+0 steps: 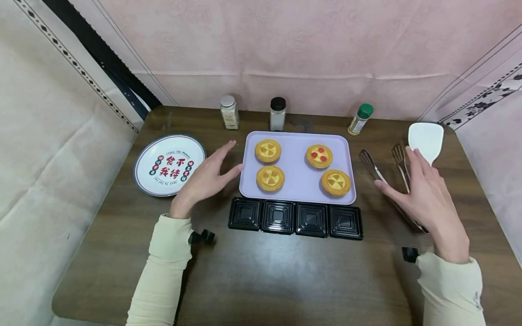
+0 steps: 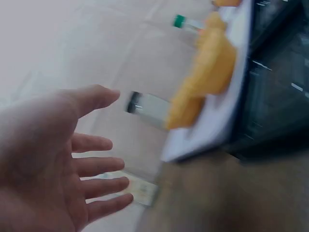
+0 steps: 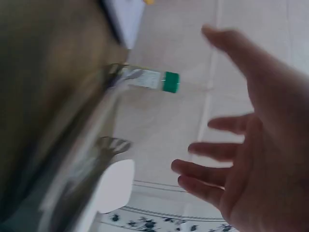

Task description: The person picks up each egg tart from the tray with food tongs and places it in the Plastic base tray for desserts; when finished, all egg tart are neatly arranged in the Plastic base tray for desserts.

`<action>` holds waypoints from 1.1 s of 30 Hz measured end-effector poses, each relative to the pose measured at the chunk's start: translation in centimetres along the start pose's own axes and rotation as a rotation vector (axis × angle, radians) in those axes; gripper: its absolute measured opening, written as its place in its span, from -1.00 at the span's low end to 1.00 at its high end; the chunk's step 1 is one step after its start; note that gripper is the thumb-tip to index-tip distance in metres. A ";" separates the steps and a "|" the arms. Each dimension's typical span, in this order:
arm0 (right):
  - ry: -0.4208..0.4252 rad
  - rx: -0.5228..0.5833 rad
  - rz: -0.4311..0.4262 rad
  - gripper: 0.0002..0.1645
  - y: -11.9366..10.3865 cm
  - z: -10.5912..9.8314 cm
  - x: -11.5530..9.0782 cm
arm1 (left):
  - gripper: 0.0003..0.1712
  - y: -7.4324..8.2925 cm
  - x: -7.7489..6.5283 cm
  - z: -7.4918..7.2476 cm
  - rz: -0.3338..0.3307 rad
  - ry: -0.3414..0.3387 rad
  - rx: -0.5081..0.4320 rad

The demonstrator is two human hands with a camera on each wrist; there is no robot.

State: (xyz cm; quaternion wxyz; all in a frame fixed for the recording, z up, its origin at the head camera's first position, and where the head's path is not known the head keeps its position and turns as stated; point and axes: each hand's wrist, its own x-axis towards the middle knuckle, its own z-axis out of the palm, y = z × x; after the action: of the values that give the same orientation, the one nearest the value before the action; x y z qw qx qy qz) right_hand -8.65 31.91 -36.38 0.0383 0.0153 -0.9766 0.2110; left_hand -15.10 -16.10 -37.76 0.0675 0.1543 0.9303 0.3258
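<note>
Fingers (image 2: 99, 166), extended and released: left hand (image 1: 204, 179) between round white plate (image 1: 143, 164) and rectangular lavender tray (image 1: 299, 179), right hand (image 1: 430, 203) above silver metal utensils (image 1: 380, 175) by right edge of bench (image 1: 306, 276).

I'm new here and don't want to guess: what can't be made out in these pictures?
Head view: handle of the white spatula, mostly hidden by the right hand.
Head view: print on the green-capped bottle, too small.
Head view: the left sleeve, cut off at the bottom edge.
Right wrist view: handle of the fork, lost to blur.
</note>
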 end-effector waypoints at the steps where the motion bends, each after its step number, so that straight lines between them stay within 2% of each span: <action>1: 0.008 0.005 0.024 0.24 0.3 0.2 -0.3 | -0.13 -0.4 0.1 0.3 0.005 -0.011 -0.017; 7: 0.054 0.033 0.149 0.14 2.1 2.0 -1.9 | -0.18 -3.3 0.5 2.4 0.035 -0.015 -0.063; 13: 0.033 0.057 0.209 0.14 3.5 3.0 -3.2 | -0.15 -5.2 0.4 3.8 0.105 -0.027 -0.056; 19: -0.013 0.090 0.242 0.20 4.5 3.2 -4.0 | -0.20 -6.0 0.6 4.6 0.179 -0.007 -0.045; 24: -0.042 0.095 0.238 0.20 5.1 3.5 -4.1 | -0.26 -6.6 0.5 5.0 0.244 0.007 -0.012; 30: 0.008 0.102 0.190 0.08 5.7 4.0 -4.3 | -0.28 -6.8 0.5 5.3 0.269 0.023 0.014; 33: 0.031 0.085 0.195 0.05 6.0 4.2 -4.6 | -0.28 -6.8 0.5 5.4 0.270 0.036 0.030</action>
State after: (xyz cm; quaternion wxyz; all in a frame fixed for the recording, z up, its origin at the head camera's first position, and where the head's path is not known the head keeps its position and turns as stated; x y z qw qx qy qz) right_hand -4.67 35.68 -43.07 0.0318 -0.0815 -0.9630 0.2551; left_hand -16.02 -17.78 -46.29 0.0039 0.2734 0.9069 0.3205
